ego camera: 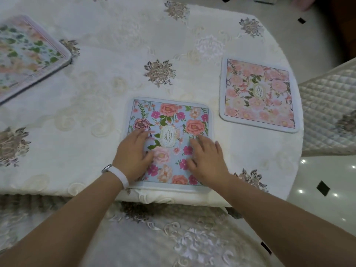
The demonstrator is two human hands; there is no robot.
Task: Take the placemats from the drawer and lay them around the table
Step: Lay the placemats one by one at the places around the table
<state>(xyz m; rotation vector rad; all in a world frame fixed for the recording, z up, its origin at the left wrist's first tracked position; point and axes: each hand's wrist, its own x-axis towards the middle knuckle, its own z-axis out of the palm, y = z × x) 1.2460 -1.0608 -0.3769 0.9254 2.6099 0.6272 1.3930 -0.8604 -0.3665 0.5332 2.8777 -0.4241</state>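
Note:
A blue floral placemat [171,116] lies flat at the near edge of the table [107,60]. My left hand [133,153] rests palm down on its left half, fingers spread, with a white band on the wrist. My right hand [207,158] lies flat on its right half, fingers apart. Neither hand grips it. A pink floral placemat [258,95] lies to the right near the table's edge. A third placemat [25,54], pale with green leaves, sits at the far left, partly cut off by the frame.
A cream embroidered tablecloth [158,72] covers the table and hangs over the near edge. A quilted chair back [327,112] stands at the right. Glossy white floor tiles [327,189] with small black diamonds lie beyond the table's right side.

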